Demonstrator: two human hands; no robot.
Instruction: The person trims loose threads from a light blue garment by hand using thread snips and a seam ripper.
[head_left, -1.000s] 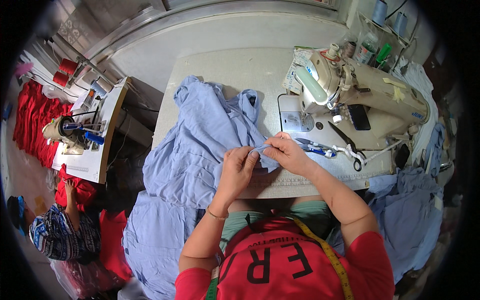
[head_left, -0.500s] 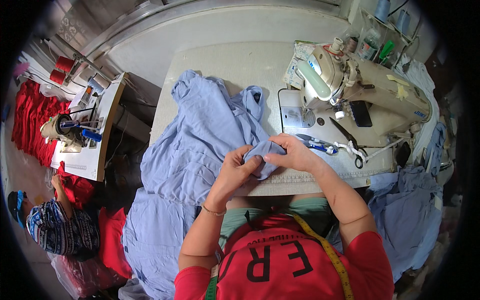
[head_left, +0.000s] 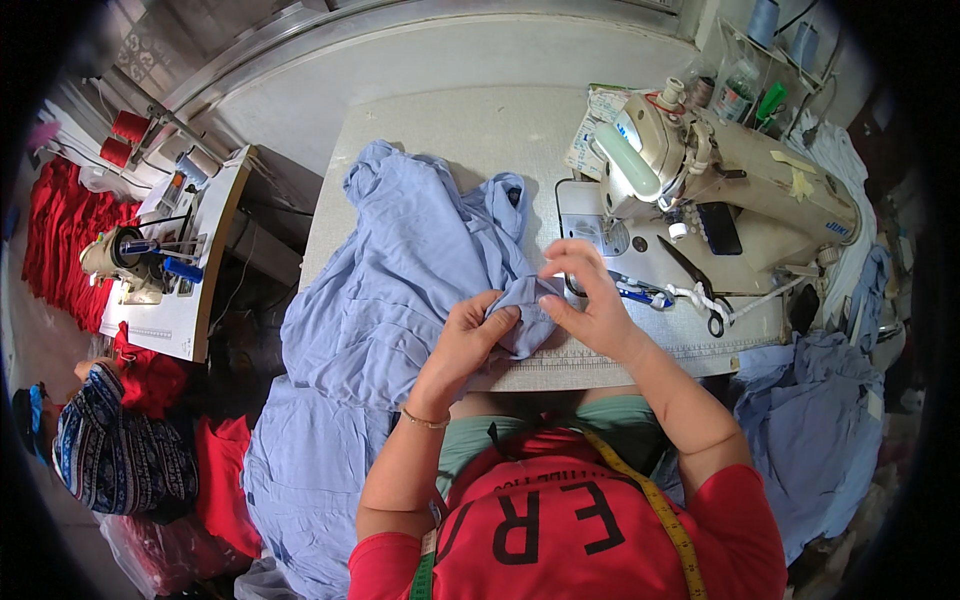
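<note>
A light blue garment [head_left: 400, 260] lies rumpled over the table, its near side hanging off the front edge. My left hand [head_left: 472, 335] pinches a gathered edge of it between thumb and fingers. Just right of that fold, my right hand [head_left: 585, 300] is raised with thumb and fingers apart and nothing visible in them. Its thumb is close to the cloth; whether it touches I cannot tell. Beyond my right hand are blue-handled snips [head_left: 643, 291] and black scissors [head_left: 700, 285] with white cloth on a handle.
A sewing machine [head_left: 790, 175] stands at the right, with a dark phone [head_left: 719, 228] at its base. A ruler strip [head_left: 650, 353] runs along the table's front edge. More blue cloth [head_left: 810, 430] hangs at the right. On the left, a co-worker [head_left: 125, 440] sits by another machine [head_left: 125, 262].
My right hand has let go of the blue cloth and opened, its fingers lifting away. My left hand keeps its hold. The co-worker at the left has leaned and shifted an arm.
</note>
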